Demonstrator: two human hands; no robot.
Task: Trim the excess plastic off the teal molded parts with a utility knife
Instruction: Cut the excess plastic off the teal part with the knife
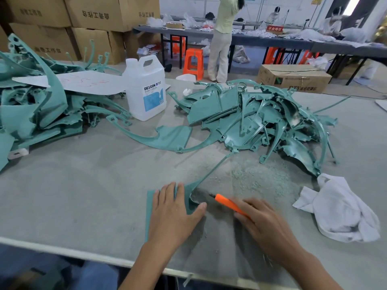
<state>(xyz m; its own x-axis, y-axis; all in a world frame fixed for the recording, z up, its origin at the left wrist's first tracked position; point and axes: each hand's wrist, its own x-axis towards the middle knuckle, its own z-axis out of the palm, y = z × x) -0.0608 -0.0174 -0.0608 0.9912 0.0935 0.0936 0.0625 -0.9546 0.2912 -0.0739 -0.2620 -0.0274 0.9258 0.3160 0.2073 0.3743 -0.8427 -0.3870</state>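
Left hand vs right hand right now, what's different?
The left hand lies flat, fingers straight, pressing the teal molded part; the right hand curls round the orange utility knife. Left rests on the part; right sits beside it, blade pointing toward its curved edge. Both are bare, low over the grey table.

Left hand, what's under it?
A flat teal molded part, pressed to the table. Its left edge and thin tail show; the middle is hidden by the left hand.

The left hand point(174, 212) presses a teal part point(150, 210) flat on the table point(83, 195); the right hand point(263, 222) grips an orange knife point(229, 203).
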